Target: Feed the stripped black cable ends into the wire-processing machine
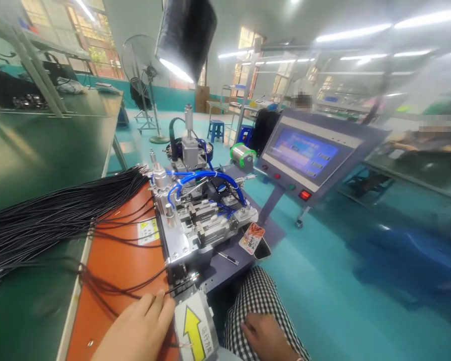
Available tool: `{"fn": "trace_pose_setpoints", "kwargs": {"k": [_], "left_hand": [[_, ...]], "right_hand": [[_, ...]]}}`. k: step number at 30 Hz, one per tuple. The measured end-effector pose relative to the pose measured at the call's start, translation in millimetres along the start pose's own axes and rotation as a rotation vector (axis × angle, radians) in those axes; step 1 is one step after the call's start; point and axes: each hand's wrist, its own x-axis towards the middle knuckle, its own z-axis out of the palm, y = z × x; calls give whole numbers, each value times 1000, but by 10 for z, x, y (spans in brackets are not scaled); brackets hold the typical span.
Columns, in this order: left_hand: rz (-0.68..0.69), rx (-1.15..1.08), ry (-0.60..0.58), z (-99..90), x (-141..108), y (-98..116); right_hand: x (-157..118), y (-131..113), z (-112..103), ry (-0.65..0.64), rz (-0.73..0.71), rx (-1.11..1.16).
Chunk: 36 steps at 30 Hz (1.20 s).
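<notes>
My left hand point(139, 326) is at the bottom, over the orange board, its fingers closed on a black cable point(178, 288). The cable's bright metal end point(194, 276) points into the near side of the bench machine point(206, 215). Beside these fingers is a white block with a yellow arrow point(194, 326). My right hand point(268, 337) rests on the checkered cloth point(261, 291) over my leg, fingers curled in, with nothing visible in them. A thick bundle of black cables point(60, 210) lies to the left, several single strands running across the orange board point(113, 255).
Right of the machine stands a control screen point(300, 150) with buttons. A wire spool point(242, 154) sits behind the machine. Near its front edge are a small printed box point(252, 239) and a pen-like tool point(228, 258). A lamp point(188, 37) hangs above. People sit farther back at right.
</notes>
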Motion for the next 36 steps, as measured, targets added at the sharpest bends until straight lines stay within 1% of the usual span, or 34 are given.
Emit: {"fn": "trace_pose_setpoints", "kwargs": {"k": [1,3,6,9,16,20,27,31,36], "left_hand": [[-4,7,-16,-40,0,25],[-13,13,-48,-89,-2,61],[-21,10,-86,-131,-4,87],[-21,17,-112,-165,0,94],[-6,49,-164,-204,7,97],[10,93,-147,-193,0,106],[1,77,-141,-171,-12,114],[-24,12,-142,-189,-16,98],[-77,-114,-186,-300,7,50]], "right_hand": [[-42,51,156,-51,-5,5],[-1,128,345,-92,26,10],[201,190,444,-119,77,-1],[321,187,474,-148,80,-11],[336,111,488,-199,91,-14],[359,119,471,-214,90,-12],[367,151,468,-212,91,19],[366,140,466,-213,89,50],[386,138,466,-218,99,73]]}}
